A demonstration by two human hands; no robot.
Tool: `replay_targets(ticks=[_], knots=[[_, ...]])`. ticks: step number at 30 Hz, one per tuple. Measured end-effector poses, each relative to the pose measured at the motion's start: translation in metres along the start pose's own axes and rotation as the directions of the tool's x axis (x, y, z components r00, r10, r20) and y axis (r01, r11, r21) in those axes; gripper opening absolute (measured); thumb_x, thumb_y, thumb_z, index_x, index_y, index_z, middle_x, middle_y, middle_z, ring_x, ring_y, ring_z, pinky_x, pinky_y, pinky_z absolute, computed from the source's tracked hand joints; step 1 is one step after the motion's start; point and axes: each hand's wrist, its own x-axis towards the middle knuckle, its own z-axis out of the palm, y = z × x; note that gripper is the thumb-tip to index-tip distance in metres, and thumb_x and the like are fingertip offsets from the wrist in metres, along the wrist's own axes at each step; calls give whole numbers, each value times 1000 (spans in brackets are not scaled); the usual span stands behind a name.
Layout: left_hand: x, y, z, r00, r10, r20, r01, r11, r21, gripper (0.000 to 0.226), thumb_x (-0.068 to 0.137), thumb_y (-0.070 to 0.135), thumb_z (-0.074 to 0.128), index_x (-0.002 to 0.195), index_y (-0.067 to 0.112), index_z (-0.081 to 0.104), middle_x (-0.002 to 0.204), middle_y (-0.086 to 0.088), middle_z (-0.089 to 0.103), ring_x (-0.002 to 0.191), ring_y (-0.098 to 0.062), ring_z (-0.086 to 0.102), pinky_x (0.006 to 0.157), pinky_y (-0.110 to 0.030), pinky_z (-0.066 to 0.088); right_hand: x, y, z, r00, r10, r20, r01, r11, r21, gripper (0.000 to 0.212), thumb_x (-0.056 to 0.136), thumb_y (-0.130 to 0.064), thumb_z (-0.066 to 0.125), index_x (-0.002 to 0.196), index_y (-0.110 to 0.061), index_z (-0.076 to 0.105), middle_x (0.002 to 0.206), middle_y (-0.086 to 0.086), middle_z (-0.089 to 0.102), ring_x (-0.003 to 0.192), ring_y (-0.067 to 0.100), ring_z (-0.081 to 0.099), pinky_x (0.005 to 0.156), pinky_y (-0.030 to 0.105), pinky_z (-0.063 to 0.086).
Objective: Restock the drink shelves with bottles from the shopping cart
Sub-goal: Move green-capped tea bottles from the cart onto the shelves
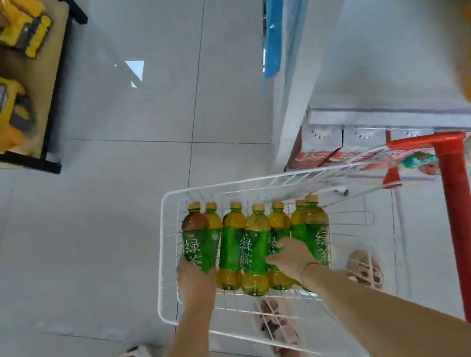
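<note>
Here, green-labelled bottles (255,247), amber liquid, yellow caps (258,207)

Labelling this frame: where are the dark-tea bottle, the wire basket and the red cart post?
dark-tea bottle (197,245): head view, on its green label.
wire basket (229,183): head view, on its far rim.
red cart post (464,232): head view, on its mid-shaft.

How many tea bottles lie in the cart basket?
7, side by side in the basket: a darker bottle leftmost, in the left hand; six lighter bottles rightward, the right hand on them. Others may hide beneath.
</note>
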Motion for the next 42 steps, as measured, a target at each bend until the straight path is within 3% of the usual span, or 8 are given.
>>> replay_targets(ticks=[4,7,15,22,27,32,37,42], knots=[[14,4,8,998,-49,-34,48,999,-17,58,78,27,72,121,3,42,115,-16,56,102,-35,57,83,-49,52,33,-7,34,995,100,-3,-99,991,86,45,85,-42,63,108,-5,49,88,6,62,66,12,51,53,23,43],[21,9,16,998,-58,-9,58,997,45,70,77,36,73,126,-1,40,121,-18,53,110,-34,55,88,-44,49,49,-15,49,980,187,-72,-170,966,196,49,76,-50,69,86,-12,40,60,-2,42,46,8,37,39,21,29],[7,19,6,997,-74,-11,71,988,-140,57,72,20,79,113,1,46,106,-18,61,81,-26,53,66,-29,41,48,-17,35,983,123,-136,-110,989,97,56,71,-52,72,98,-11,45,63,-4,44,48,9,38,39,22,30],[-48,60,-21,988,88,-127,-118,961,-251,65,62,15,83,115,7,46,104,-13,60,81,-23,52,66,-29,38,-21,-27,-36,942,-218,-257,216,976,-35,53,64,-37,80,100,-13,49,95,1,60,90,20,59,74,30,50],[-105,107,-66,961,199,-195,-261,887,-382,61,64,15,83,114,15,48,92,-1,63,70,-16,57,54,-19,38,-99,-38,-105,838,-388,-384,415,910,-12,47,67,-42,76,98,-19,50,94,-3,61,87,15,57,69,23,41],[-183,158,-124,871,423,-248,-491,736,-467,61,61,19,87,107,32,49,87,21,62,74,8,62,62,-13,46,-197,-41,-176,718,-483,-501,590,804,70,50,65,-43,80,106,-30,54,100,-14,64,93,1,59,85,20,48],[-250,217,-173,685,676,-270,-715,554,-426,60,59,20,87,109,36,60,92,19,68,87,3,64,73,-11,50,-286,-30,-246,538,-484,-690,685,729,23,44,57,-56,72,94,-35,60,90,-16,67,85,2,62,73,32,56],[-304,301,-209,534,836,-127,-809,463,-362,30,60,41,81,83,45,63,76,33,66,73,11,61,63,-2,46,-343,-22,-329,385,-435,-814,653,752,-93,17,68,-50,71,76,-39,62,73,-14,67,74,-3,57,64,7,43]])
